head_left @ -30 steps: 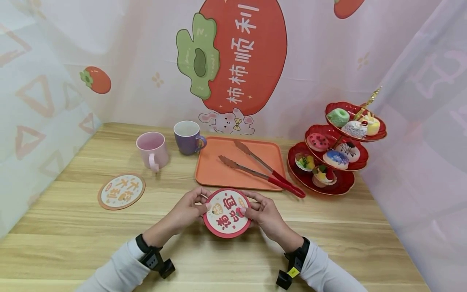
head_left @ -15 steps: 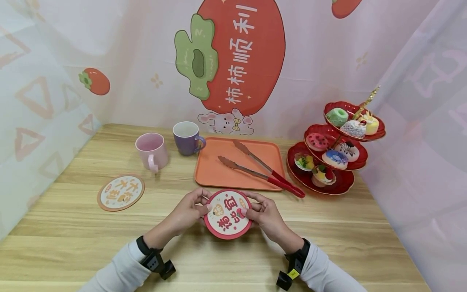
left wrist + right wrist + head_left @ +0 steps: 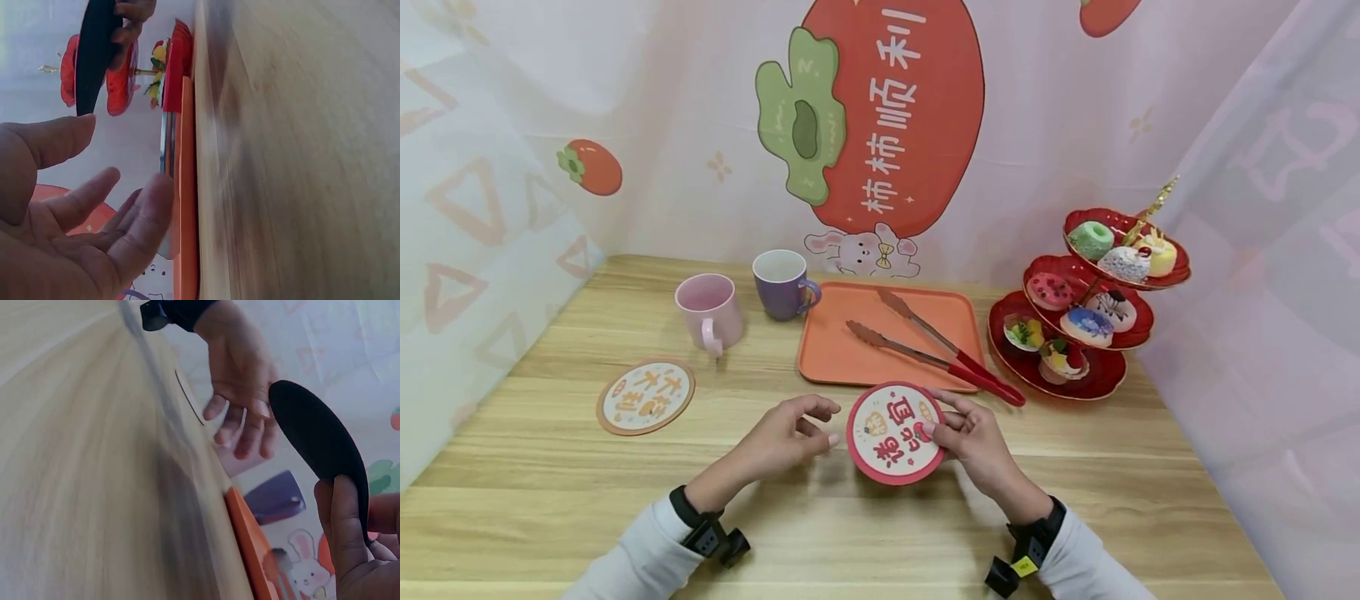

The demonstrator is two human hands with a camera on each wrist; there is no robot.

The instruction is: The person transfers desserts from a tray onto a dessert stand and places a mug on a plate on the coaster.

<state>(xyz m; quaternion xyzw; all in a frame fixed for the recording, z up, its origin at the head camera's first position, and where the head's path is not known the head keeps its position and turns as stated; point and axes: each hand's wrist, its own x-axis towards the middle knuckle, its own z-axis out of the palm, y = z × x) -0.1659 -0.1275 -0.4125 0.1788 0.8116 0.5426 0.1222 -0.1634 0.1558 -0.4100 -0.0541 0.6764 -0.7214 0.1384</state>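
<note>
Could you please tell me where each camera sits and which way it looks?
Head: on the head, facing forward and down over the table; left hand, right hand and sleeves show.
Left wrist: on that wrist, looking across at the orange tray; both hands show.
Right wrist: on that wrist, looking across at the purple mug; both hands show.
Shared by both wrist views: the dark underside of the red-rimmed coaster.

Nearer than the tray (image 3: 187, 187), the left hand (image 3: 69, 212) holds its thumb apart from loosely bent fingers, the thumb tip in line with the edge of a coaster (image 3: 97, 53). Higher than the tray, the right hand (image 3: 134, 19) grips that coaster, dark underside showing. Tongs (image 3: 167, 140) lie on the tray; a red cake stand (image 3: 119, 94) stands past its end. Wooden table (image 3: 300, 150) stretches before the tray.
</note>
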